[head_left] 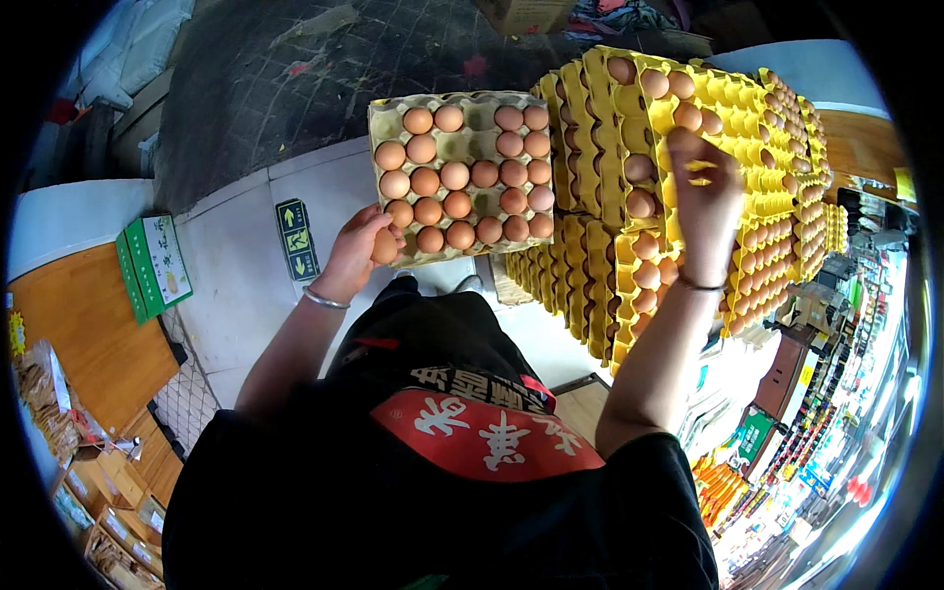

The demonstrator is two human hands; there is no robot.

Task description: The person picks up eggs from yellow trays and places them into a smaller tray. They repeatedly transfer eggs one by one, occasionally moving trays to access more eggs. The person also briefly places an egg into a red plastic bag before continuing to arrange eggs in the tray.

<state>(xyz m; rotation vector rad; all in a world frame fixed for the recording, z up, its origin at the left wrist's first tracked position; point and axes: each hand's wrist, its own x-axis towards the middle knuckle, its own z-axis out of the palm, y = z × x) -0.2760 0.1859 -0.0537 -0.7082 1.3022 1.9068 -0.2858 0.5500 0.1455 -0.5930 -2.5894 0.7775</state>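
A grey egg tray (467,147) with brown eggs lies in front of me, with several bare cups in its upper middle. At its near left corner, my left hand (356,258) is closed around a brown egg (384,247), its fingers touching the tray's edge. Over the stacked yellow egg trays (752,177) on the right, my right hand (706,182) is raised with the fingers curled in. Whether anything is in those fingers is hidden. Loose brown eggs (640,204) sit in the top yellow tray beside that hand.
More filled yellow trays (580,265) are stacked below and farther right. On the left, a green and white box (152,267) stands by a wooden counter (84,315). A floor sign (297,239) is on the pale tiles. Shop shelves (836,393) line the far right.
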